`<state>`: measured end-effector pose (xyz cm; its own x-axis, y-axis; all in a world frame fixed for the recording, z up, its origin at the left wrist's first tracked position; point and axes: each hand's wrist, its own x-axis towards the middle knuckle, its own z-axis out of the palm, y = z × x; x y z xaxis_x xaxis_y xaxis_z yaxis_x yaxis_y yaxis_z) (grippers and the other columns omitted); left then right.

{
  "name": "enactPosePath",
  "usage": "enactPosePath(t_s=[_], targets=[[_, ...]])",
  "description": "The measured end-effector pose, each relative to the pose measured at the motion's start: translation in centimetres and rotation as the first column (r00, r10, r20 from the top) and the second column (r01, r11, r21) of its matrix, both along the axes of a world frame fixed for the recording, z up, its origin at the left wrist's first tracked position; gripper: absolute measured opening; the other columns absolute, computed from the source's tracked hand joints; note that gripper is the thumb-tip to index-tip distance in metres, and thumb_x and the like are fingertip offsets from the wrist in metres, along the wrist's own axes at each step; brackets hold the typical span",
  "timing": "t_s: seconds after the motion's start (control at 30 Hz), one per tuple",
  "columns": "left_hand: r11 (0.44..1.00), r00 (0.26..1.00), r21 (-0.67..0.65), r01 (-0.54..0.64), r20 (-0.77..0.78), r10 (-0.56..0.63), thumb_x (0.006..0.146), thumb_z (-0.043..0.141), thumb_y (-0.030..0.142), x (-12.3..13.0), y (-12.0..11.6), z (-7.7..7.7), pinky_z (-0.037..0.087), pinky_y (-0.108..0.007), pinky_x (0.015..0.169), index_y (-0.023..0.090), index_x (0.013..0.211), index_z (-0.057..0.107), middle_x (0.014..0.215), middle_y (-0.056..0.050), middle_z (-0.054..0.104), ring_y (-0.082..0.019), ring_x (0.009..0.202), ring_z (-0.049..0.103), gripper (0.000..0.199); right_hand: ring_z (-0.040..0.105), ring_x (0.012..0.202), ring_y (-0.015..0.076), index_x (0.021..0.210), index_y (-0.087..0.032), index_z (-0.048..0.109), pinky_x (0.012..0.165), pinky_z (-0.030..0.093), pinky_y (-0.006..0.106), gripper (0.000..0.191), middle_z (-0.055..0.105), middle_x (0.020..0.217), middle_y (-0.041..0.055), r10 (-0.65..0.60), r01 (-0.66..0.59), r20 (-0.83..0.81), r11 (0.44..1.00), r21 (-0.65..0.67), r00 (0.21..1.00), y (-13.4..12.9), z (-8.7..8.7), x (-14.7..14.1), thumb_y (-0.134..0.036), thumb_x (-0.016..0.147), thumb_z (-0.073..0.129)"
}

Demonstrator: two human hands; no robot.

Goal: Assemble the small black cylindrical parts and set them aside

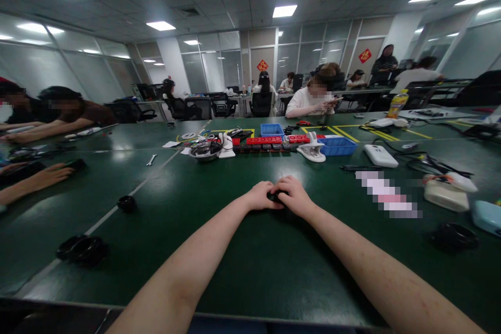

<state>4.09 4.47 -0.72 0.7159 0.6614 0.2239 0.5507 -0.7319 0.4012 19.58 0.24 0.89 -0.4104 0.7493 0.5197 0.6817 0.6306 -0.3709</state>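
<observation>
Both hands meet over the green table around a small black object (277, 197), which is mostly covered by the fingers. My left hand (263, 196) is closed on its left side. My right hand (290, 194) wraps over it from the right, fingertips on top. What exactly the object is cannot be made out. Beyond the hands stands a row of red and black parts (266, 143), with a white clamp-like stand (226, 146) at its left and another white stand (312, 148) near its right end.
Black rolls (82, 249) and a smaller one (127, 203) lie left; another black roll (454, 236) lies right. Blue bins (337, 146), a wrench (151, 159), a white device (380, 156) and cables lie farther back. A person's hand (52, 175) rests at far left.
</observation>
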Motion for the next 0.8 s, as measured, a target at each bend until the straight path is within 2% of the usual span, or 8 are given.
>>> enactPosePath(t_s=[0.13,0.23,0.4,0.5,0.6,0.7,0.8], targets=[[1.000,1.000,-0.026,0.009,0.002,-0.009,0.059,0.072,0.038,0.0,0.5,-0.5,0.042,-0.030,0.081,0.018,0.077,0.063,0.092,-0.001,0.058,-0.022,0.089,0.053,0.028,0.050,0.080,0.0178,0.058,-0.020,0.061,0.077,0.036,0.032,0.020,0.063,0.072,-0.0012,0.052,-0.052,-0.008,0.999,0.018,0.999,-0.4,-0.2,-0.7,-0.007,0.065,0.048],[1.000,1.000,-0.031,0.002,0.002,-0.002,0.057,0.073,0.039,0.0,0.5,-0.5,0.041,-0.032,0.083,0.018,0.082,0.063,0.095,-0.002,0.058,-0.024,0.092,0.053,0.034,0.051,0.081,0.0179,0.061,-0.020,0.061,0.079,0.035,0.032,0.018,0.064,0.074,-0.0016,0.051,-0.050,-0.011,0.998,0.032,0.999,-0.8,-0.1,-0.8,-0.008,0.065,0.048],[0.999,1.000,-0.029,-0.029,-0.005,0.029,0.055,0.073,0.051,0.1,-0.4,0.2,0.039,-0.036,0.088,0.021,0.107,0.055,0.106,-0.005,0.055,-0.026,0.099,0.051,0.063,0.049,0.092,0.0203,0.089,-0.018,0.059,0.083,0.036,0.033,0.019,0.060,0.094,0.0044,-0.091,0.094,-0.047,0.994,0.055,0.995,-0.7,0.4,-0.3,-0.019,0.073,0.049],[0.997,0.997,-0.016,-0.078,-0.019,0.077,0.059,0.066,0.059,0.4,-1.1,0.5,0.035,-0.041,0.093,0.021,0.109,0.052,0.110,-0.006,0.053,-0.027,0.104,0.048,0.064,0.050,0.090,0.0230,0.098,-0.015,0.054,0.080,0.037,0.036,0.027,0.058,0.095,0.0087,-0.217,0.218,-0.047,0.975,0.034,0.975,-0.4,0.4,0.1,-0.033,0.078,0.048],[0.988,0.988,0.012,-0.153,-0.035,0.153,0.058,0.063,0.065,0.8,-1.6,0.6,0.021,-0.053,0.099,0.020,0.106,0.051,0.111,-0.007,0.052,-0.030,0.108,0.044,0.067,0.051,0.088,0.0249,0.105,-0.011,0.049,0.077,0.037,0.037,0.041,0.056,0.096,0.0122,-0.320,0.321,-0.031,0.947,0.006,0.947,-0.1,0.4,0.2,-0.042,0.077,0.050],[0.976,0.976,0.049,-0.211,-0.049,0.213,0.054,0.063,0.068,0.9,-1.8,0.7,0.013,-0.057,0.100,0.018,0.102,0.052,0.106,-0.008,0.053,-0.031,0.106,0.045,0.069,0.051,0.087,0.0255,0.104,-0.012,0.049,0.076,0.037,0.037,0.044,0.056,0.095,0.0123,-0.358,0.358,0.009,0.933,-0.017,0.934,-0.1,0.5,0.3,-0.045,0.076,0.052],[0.976,0.974,0.069,-0.209,-0.077,0.214,0.053,0.064,0.066,0.9,-1.7,0.9,0.021,-0.051,0.098,0.018,0.090,0.056,0.094,-0.006,0.056,-0.029,0.100,0.049,0.062,0.053,0.077,0.0231,0.088,-0.016,0.054,0.070,0.036,0.034,0.035,0.058,0.081,0.0071,-0.314,0.318,0.077,0.946,-0.057,0.946,-0.2,0.5,0.2,-0.048,0.073,0.055]])
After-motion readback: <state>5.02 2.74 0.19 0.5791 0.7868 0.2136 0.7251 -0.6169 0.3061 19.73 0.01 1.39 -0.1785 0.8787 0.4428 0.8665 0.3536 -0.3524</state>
